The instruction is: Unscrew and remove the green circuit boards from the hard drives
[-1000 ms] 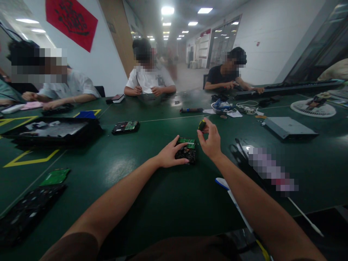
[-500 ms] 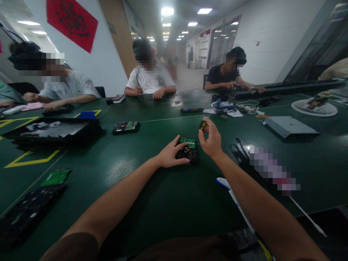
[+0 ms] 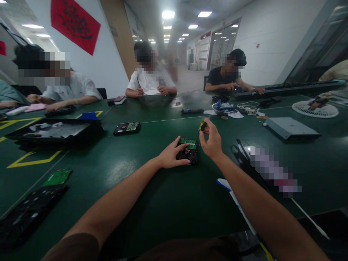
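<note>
A hard drive (image 3: 191, 156) with a green circuit board lies on the dark green table in front of me. My left hand (image 3: 174, 154) grips it from the left, fingers spread over its top and the thumb along the near side. Just to its right, my right hand (image 3: 212, 140) pinches the yellow-and-black handle of a screwdriver (image 3: 202, 125). The handle is upright, slightly tilted, near the drive's right edge. I cannot make out where its tip rests.
Another hard drive (image 3: 127, 128) lies left of centre, near a black tray (image 3: 73, 136). At lower left are a green board (image 3: 57, 177) and black drive parts (image 3: 32, 212). A grey metal box (image 3: 292, 127) and a white fan grille (image 3: 315, 108) are at right. Three co-workers sit opposite.
The view has shifted slightly. In my right fingers the screwdriver handle has turned a little, with more yellow showing. My left hand stays on the hard drive.
</note>
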`<state>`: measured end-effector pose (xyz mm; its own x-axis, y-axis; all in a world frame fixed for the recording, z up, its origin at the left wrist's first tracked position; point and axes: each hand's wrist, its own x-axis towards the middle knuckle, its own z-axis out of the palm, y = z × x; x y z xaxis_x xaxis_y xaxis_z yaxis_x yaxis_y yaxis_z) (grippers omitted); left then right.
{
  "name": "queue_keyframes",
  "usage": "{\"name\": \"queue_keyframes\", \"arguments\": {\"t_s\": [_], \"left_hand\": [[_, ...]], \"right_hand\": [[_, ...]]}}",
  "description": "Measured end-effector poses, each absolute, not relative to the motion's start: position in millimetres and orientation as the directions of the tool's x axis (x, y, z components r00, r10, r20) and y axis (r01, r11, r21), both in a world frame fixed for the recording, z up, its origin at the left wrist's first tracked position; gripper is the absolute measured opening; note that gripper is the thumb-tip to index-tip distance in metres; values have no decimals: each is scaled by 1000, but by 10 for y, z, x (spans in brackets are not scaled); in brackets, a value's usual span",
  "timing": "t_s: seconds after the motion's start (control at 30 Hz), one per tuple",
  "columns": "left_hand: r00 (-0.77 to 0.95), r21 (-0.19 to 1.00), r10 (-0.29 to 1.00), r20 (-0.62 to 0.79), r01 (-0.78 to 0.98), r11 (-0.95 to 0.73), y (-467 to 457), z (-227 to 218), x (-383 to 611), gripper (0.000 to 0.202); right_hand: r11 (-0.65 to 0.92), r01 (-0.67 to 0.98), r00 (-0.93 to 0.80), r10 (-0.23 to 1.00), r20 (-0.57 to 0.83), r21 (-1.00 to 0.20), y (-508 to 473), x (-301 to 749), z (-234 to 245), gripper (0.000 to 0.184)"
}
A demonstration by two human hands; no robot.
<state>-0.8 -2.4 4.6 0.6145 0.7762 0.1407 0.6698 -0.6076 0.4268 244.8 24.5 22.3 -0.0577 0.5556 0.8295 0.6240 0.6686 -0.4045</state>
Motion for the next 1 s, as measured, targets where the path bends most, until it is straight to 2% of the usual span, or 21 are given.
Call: {"name": "queue_keyframes", "arguments": {"t_s": [0.47, 0.7, 1.0], "left_hand": [[624, 411, 768, 140, 669, -619, -15, 36, -13, 99], [626, 414, 763, 159, 660, -627, -53, 71, -8, 96], [623, 417, 770, 139, 668, -616, -21, 48, -10, 98]], "right_hand": [[666, 604, -38, 573, 818, -439, 265, 2449, 209, 63], [672, 621, -45, 543, 838, -402, 263, 2455, 209, 60], [676, 606, -45, 554, 831, -418, 277, 2463, 201, 63]]}}
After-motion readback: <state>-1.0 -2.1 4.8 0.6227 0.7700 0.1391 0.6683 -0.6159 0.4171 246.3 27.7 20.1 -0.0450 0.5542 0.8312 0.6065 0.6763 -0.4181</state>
